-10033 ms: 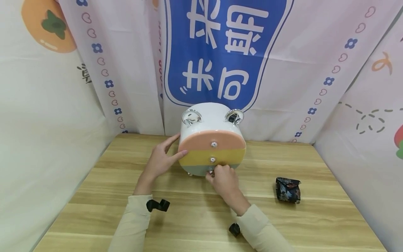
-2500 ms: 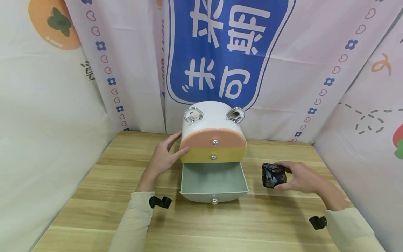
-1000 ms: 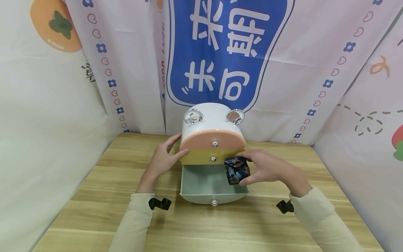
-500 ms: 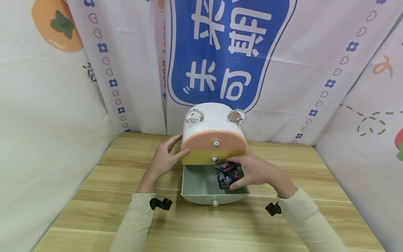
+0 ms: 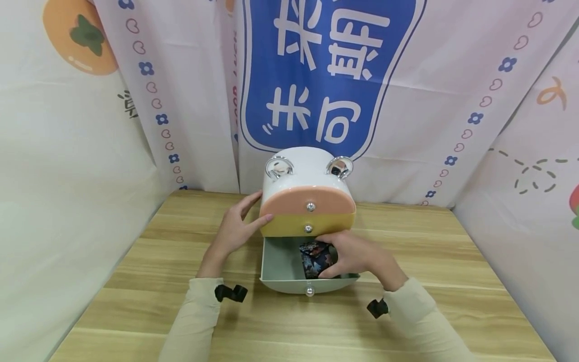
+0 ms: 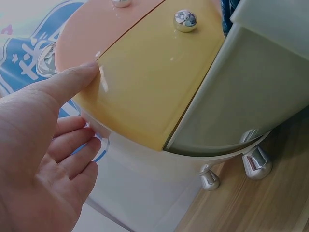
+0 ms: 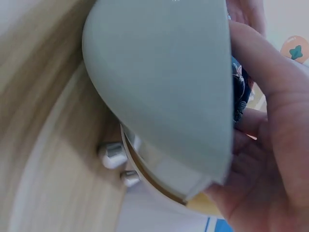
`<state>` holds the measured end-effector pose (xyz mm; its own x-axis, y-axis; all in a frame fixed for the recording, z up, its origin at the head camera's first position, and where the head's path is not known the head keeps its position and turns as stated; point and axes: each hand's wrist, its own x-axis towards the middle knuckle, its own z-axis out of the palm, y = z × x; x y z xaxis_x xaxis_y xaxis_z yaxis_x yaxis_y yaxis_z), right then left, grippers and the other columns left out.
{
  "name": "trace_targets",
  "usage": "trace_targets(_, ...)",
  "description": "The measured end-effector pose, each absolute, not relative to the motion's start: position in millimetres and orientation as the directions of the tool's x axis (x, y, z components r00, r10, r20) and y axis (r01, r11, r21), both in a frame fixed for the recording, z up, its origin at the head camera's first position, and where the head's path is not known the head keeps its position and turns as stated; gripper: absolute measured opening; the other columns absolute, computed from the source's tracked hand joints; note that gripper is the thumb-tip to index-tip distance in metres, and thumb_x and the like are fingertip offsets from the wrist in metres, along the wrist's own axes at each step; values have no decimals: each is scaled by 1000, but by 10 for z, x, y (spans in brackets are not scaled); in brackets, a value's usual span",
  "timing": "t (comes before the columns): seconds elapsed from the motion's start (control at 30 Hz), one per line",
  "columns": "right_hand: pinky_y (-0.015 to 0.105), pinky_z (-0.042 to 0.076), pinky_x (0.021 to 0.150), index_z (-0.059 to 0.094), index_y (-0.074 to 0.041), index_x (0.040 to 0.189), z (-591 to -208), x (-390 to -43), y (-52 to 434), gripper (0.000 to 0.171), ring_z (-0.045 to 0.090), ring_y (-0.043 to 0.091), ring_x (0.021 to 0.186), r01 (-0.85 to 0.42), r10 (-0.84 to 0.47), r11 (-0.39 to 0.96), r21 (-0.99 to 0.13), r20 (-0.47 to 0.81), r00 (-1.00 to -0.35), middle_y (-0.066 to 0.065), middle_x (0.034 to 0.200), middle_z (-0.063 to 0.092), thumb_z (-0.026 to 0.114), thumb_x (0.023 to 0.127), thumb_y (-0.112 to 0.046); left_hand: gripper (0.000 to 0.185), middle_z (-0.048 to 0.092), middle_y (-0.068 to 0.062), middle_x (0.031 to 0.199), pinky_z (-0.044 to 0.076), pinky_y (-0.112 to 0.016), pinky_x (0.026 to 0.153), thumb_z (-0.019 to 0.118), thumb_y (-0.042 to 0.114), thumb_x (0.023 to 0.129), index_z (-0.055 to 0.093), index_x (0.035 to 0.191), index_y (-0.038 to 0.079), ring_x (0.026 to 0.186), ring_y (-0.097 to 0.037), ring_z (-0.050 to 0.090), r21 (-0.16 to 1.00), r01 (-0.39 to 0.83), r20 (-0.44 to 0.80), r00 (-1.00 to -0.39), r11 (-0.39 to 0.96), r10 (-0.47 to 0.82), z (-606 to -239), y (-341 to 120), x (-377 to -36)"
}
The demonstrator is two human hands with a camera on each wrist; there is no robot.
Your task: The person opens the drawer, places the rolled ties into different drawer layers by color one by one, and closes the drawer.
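A small white storage cabinet (image 5: 305,171) with frog-like eyes stands on the table; its pink drawer (image 5: 289,201) and yellow drawer (image 5: 285,225) are closed. The bottom green drawer (image 5: 280,261) is pulled out. My right hand (image 5: 357,254) grips a dark floral pouch (image 5: 314,259) inside that drawer, thumb at the front and fingers at the back. The right wrist view shows only a sliver of the pouch (image 7: 239,92) past the drawer's front (image 7: 159,72). My left hand (image 5: 232,229) rests on the cabinet's left side, thumb straight against the yellow front (image 6: 145,87) and the other fingers relaxed.
Wood-grain table (image 5: 149,311) lies under everything. Behind the cabinet hangs a printed cloth (image 5: 407,125), with more cloth walls left and right. Small silver feet (image 6: 258,164) hold the cabinet up. A black strap piece (image 5: 231,292) sits at the left cuff.
Earlier the right hand was at the bottom drawer's knob; the drawer then came out. It took the pouch from the table's right and moved it left and down into the drawer. The left hand stayed.
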<state>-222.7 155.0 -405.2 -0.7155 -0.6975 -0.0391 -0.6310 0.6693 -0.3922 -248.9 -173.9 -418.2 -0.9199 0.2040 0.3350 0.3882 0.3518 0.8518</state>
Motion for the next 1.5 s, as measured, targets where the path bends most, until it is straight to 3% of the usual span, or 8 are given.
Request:
trace_targets(0.73,49,54,113,60,-3,146,-4327,-2265,1364,83,62,33,134,-637,-680,697,-329,-23,-733,13,144,66,91,82,-46,75,44,-2,168,30,-52,133,78,42,96,45,161,22,158,-25,39,852,384,332,-922,356,200,-4180,-1743,-2500)
trace_targets(1.1,48,56,110,63,2,141,-4122,-2166,1466,75,66,29,128,-650,-697,672,-355,-7,-717,14,139,69,90,84,-39,75,43,-2,168,28,-53,133,78,42,96,44,161,22,159,-27,37,854,385,330,-921,351,206,-4184,-1736,-2494)
trace_targets(1.33,51,54,114,61,3,143,-3880,-2051,1585,73,63,34,134,-606,-666,706,-366,-54,-744,18,144,66,87,88,-36,75,43,-2,168,29,-53,133,78,42,97,44,161,23,158,-26,38,853,387,332,-920,350,208,-4186,-1732,-2498)
trace_targets(1.5,46,60,106,69,-1,135,-3742,-1953,1649,58,71,29,123,-657,-695,682,-322,-7,-719,13,133,74,84,90,-34,75,43,-2,168,29,-53,133,78,42,97,45,161,23,158,-26,38,854,386,332,-920,348,207,-4190,-1729,-2495)
